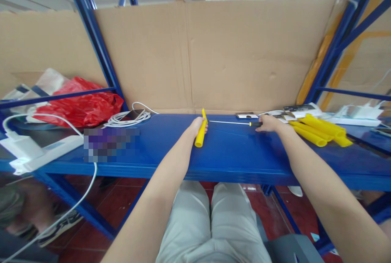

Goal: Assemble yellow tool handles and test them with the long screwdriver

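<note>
1. The left hand (197,128) is out over the middle of the blue surface (235,153), its grip wrapped around a yellow tube (199,137).
2. That tube is held at a tilt, its wide, hollow end facing the person and its narrow end pointing toward the cardboard (244,55) behind.
3. The right hand (269,123) is further right, its grip clasping the dark handle of a screwdriver (255,124), which has a yellow band where the shaft begins.
4. The screwdriver's thin metal shaft runs almost level to the left, its tip ending just beside the left hand; whether it touches the tube cannot be told.
5. More yellow tubes (324,130) lie in a loose pile to the right of the right hand, close to the forearm, their wide ends mostly toward the person.
6. Near the back edge, a small flat box (247,115) lies behind the screwdriver.
7. On the left of the surface are a white coiled cable (126,120), a crumpled red plastic bag (82,102) and a white power strip (50,155).
8. At lower left, below the surface, another person's shoe (59,228) shows.
</note>
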Available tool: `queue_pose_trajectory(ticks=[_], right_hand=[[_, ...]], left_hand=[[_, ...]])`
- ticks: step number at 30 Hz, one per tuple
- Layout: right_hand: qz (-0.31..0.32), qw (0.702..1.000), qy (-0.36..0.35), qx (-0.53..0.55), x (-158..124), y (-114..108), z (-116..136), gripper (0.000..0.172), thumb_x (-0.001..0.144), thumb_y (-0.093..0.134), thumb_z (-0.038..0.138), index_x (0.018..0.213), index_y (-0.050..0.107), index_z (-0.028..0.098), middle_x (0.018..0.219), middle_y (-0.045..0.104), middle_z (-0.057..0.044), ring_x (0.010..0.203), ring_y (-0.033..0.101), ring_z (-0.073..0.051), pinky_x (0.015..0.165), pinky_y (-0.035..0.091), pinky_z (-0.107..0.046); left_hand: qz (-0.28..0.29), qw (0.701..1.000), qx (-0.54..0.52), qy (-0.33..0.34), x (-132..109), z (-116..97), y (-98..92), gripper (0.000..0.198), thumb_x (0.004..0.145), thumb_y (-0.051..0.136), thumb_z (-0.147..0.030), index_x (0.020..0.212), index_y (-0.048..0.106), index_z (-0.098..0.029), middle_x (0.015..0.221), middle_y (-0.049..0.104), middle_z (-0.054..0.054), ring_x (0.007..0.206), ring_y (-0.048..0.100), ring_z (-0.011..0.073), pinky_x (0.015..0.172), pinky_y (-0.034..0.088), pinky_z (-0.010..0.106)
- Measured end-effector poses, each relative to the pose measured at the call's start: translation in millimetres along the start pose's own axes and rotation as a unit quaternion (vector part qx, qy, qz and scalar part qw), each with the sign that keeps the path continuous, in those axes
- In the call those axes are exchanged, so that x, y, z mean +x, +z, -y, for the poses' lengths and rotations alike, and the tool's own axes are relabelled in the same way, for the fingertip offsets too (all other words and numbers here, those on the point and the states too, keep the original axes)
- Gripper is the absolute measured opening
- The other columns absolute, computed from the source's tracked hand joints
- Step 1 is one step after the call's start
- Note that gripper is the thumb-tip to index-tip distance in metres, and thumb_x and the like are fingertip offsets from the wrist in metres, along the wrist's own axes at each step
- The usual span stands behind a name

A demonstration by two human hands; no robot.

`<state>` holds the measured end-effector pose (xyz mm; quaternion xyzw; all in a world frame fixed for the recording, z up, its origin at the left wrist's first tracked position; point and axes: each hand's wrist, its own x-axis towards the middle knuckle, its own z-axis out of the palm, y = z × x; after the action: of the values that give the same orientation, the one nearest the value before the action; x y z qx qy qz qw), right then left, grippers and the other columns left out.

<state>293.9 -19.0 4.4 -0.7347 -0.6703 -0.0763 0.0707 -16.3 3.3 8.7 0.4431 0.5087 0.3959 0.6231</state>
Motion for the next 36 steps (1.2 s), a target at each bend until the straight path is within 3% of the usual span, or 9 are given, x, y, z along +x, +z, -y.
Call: queue_pose_trajectory(ticks=[9,14,18,27,36], right_hand=[[0.055,0.998,0.001,0.020,-9,-12,8,0.013,0.073,0.060,0.022,0.081,0.069,0.017,0.075,0.069,-0.007,0.079,0.069,-0.023,0.066,0.047,-0.027],[-0.001,1.000,0.000,-0.001,-5,-6,4,0.029,0.065,0.069,0.024,0.093,0.067,0.019,0.081,0.070,-0.006,0.080,0.067,-0.024,0.065,0.047,-0.027],[-0.010,1.000,-0.004,0.023,-5,-4,1,0.036,0.063,0.073,0.027,0.097,0.066,0.020,0.080,0.070,-0.007,0.078,0.066,-0.025,0.064,0.047,-0.028],[0.059,0.996,0.001,0.068,-9,-13,5,0.005,0.069,0.062,0.021,0.071,0.066,0.019,0.062,0.063,-0.003,0.068,0.065,-0.021,0.061,0.044,-0.027],[-0.006,1.000,-0.008,-0.003,-3,-5,-1,0.020,0.065,0.071,0.029,0.083,0.065,0.021,0.072,0.067,-0.004,0.074,0.065,-0.023,0.062,0.045,-0.028]], left_hand=[[0.005,1.000,-0.018,-0.005,3,1,-2.0,0.021,0.099,0.030,-0.021,0.093,0.050,-0.016,0.050,0.042,-0.003,0.033,0.036,0.0117,0.032,0.030,0.020],[0.013,1.000,-0.027,-0.008,5,2,-3.0,0.019,0.099,0.031,-0.021,0.095,0.049,-0.016,0.051,0.042,-0.003,0.033,0.036,0.0120,0.032,0.030,0.020],[0.013,1.000,-0.018,-0.006,4,1,-2.4,0.020,0.099,0.030,-0.021,0.094,0.049,-0.016,0.051,0.042,-0.003,0.033,0.037,0.0119,0.033,0.031,0.020],[0.007,1.000,-0.011,-0.009,3,1,-1.8,0.023,0.100,0.029,-0.023,0.095,0.050,-0.016,0.052,0.043,-0.003,0.034,0.037,0.0121,0.034,0.031,0.021],[0.008,1.000,-0.020,-0.005,3,1,-1.7,0.021,0.099,0.031,-0.021,0.096,0.051,-0.015,0.052,0.043,-0.003,0.033,0.037,0.0118,0.033,0.031,0.021]])
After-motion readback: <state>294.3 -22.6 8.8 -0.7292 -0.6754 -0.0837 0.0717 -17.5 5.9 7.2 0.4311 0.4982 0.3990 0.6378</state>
